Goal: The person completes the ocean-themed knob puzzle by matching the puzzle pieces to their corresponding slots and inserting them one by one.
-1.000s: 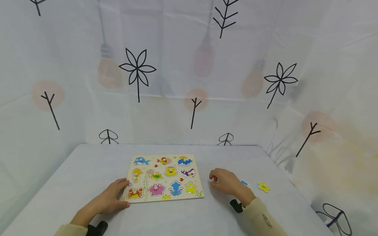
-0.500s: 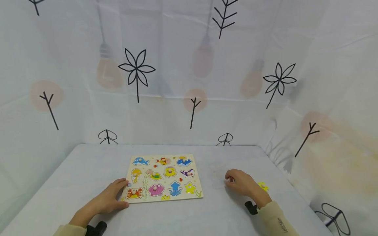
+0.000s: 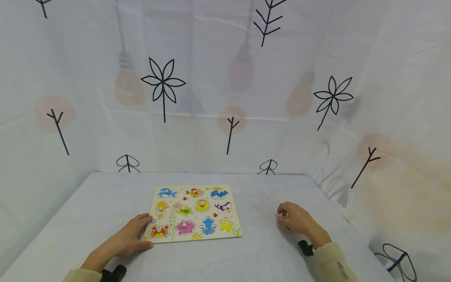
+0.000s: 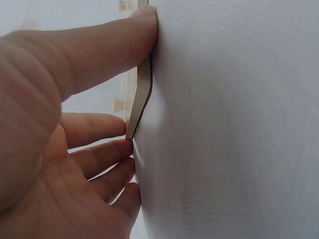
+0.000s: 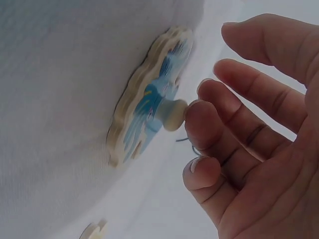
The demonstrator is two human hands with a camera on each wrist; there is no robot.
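A cream wooden peg puzzle board (image 3: pixel 198 198) with colourful sea animals lies flat on the table. My left hand (image 3: pixel 128 237) rests at its near left corner. In the left wrist view, the straight thumb touches one edge of the board (image 4: pixel 142 82), while fingertips meet the edge past the corner. My right hand (image 3: pixel 297 219), fingers loosely bent, hovers to the right of the board. Beside its fingertips in the right wrist view lies a blue puzzle piece (image 5: pixel 152 107) with a round knob (image 5: pixel 174 113). The thumb stands clear of the knob; whether a fingertip touches it I cannot tell.
Part of another pale piece (image 5: pixel 94 231) shows at the bottom of the right wrist view. White cloth covers the table (image 3: pixel 197 260), and a printed fabric backdrop (image 3: pixel 197 145) rises behind and on both sides.
My right hand has moved right, away from the board and over the blue puzzle piece, hiding it and the yellow flower-shaped piece from the head view. My left hand stays at the board's corner.
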